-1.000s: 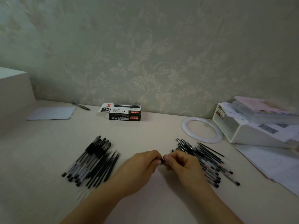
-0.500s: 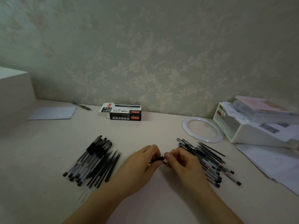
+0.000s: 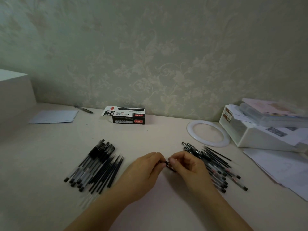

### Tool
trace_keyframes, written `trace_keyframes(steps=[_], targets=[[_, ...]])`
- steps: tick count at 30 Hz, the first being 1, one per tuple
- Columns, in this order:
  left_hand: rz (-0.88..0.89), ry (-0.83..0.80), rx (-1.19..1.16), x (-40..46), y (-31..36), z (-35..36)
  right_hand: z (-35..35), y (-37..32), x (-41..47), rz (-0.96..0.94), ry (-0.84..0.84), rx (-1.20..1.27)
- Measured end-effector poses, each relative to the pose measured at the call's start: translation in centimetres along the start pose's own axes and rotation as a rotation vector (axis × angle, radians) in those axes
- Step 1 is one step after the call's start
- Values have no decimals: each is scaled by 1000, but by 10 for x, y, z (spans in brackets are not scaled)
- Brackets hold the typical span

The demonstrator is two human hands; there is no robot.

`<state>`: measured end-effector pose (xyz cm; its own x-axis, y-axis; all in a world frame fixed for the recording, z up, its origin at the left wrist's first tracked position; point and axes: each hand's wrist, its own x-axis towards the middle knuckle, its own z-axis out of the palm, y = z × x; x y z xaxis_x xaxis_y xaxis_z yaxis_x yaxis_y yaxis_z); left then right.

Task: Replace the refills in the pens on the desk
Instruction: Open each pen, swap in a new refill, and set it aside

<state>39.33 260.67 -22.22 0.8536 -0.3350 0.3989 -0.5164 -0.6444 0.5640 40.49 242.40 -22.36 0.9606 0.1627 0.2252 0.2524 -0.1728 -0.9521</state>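
Pen in hand: small dark pen (image 3: 168, 165) held between both hands, just above the desk (image 3: 150, 134), centre-front, between the two piles. Mostly hidden by fingers; only a short black bit shows in the gap.
Axis/heading: long axis seems to run roughly left-right, dipping toward the right hand w/ a dark length slanting down under it. Which end is the tip: can't tell.
Left hand (image 3: 146, 169): fingers curled, thumb and forefinger pinching the pen's left end.
Right hand (image 3: 186, 165): fingers curled in, fingertips pinching the other end, close to the left hand's tips.
Step (judged): prob. unscrewing or re-seating a section of the barrel; refill not visible, so stage unclear.
Left pile (image 3: 95, 165): capped pens plus thin bare refills, lying parallel, slanted, caps toward the wall.
Right pile (image 3: 215, 165): more pens and refills, fanned, right beside the right wrist.
Risks: small part (tip cone, spring if any) could pop out and roll off if the pinch slips; wrist could nudge the right pile and mix done w/ undone pens; cross-threading if the halves meet at an angle.
Further out: refill box (image 3: 128, 115) by the wall, white ring (image 3: 208, 133), white tray (image 3: 250, 137) w/ papers, loose sheets (image 3: 280, 167) at right, paper (image 3: 53, 116) and a lone pen (image 3: 83, 109) at far left.
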Motion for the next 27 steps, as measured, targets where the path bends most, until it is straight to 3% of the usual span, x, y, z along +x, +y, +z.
trace_keyframes(steps=[10, 15, 23, 27], targets=[[11, -26, -11, -1, 1, 0, 0, -1, 0, 62, 19, 53], [7, 1, 1, -1, -1, -1, -8, -1, 4, 65, 170, 29], [-36, 31, -7, -1, -3, 0, -2, 2, -5, -230, -5, -667], [-36, 37, -13, -1, -2, 0, 0, 5, -5, -249, -28, -735]])
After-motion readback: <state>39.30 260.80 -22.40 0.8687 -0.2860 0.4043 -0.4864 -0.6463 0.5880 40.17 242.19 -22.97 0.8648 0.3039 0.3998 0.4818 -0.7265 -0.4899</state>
